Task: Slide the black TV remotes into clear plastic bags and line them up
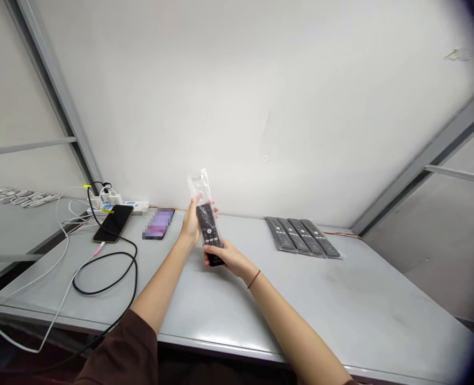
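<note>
Over the bench (pixel 237 315), inward of its front edge, the remote (pixel 208 224) was pinched by left hand (pixel 190 223) and right hand (pixel 229 255), and might have been dropped had its slick-looking bag (pixel 199 185) slipped.

One head-worn camera, looking forward and down across a grey table (pixel 221 315).
It views from the near side, above the tabletop, facing the white wall (pixel 237 96) behind, wide enough to take in both sides. The left hand (pixel 190 222) and right hand (pixel 229 254) show near the middle; the forearms (pixel 165 280) run up from the bottom edge, nearer the lens.
</note>
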`<state>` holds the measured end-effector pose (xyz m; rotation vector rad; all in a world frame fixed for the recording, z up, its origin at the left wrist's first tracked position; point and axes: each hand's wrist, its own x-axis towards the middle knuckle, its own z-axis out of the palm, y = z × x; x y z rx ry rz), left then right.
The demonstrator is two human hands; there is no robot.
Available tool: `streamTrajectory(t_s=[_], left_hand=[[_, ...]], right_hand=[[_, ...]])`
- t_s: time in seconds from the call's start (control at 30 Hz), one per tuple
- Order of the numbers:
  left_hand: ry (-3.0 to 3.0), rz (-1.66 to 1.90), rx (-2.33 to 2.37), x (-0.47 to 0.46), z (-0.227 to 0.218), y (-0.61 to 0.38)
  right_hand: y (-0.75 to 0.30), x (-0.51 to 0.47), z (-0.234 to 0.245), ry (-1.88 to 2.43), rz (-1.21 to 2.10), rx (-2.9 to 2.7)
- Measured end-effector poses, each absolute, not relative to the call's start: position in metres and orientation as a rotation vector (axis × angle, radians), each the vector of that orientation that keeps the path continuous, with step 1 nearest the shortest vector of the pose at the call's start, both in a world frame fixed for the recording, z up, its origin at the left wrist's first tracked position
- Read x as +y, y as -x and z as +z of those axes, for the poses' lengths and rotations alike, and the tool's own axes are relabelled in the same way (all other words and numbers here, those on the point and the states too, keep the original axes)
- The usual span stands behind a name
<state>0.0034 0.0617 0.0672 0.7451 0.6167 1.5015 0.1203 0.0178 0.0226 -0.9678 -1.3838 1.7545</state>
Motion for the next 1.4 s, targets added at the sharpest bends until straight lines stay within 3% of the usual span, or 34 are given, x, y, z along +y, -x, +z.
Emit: streamTrajectory(t_s=[0.13, 0.47, 0.77, 0.87, 1.17, 1.4], left_hand=[[-0.810, 1.415, 0.710, 0.066, 0.054, -0.007], [-0.711, 1.781, 0.820, 0.099, 0.053, 0.044], [-1.594, 0.794, 1.984, 0.103, 0.016, 0.070], [-1.696, 0.667, 2.163, 0.097, 0.015, 0.064], [-2.100, 0.191, 2.005, 0.131, -0.005, 0.037], [-2.093, 0.332, 1.914, 0.144, -0.023, 0.045]], right_hand=[[-0.125, 0.021, 0.023, 0.979, 1.687, -1.346], [-0.167, 0.036, 0.020, 1.188, 1.969, -1.598], [-0.179, 0.045, 0.017, 1.370, 1.843, -1.229], [-0.178, 0.045, 0.017, 1.381, 1.851, -1.240], [-0.180, 0.047, 0.011, 1.358, 1.845, -1.250], [-0.180, 0.046, 0.009, 1.348, 1.840, -1.231]])
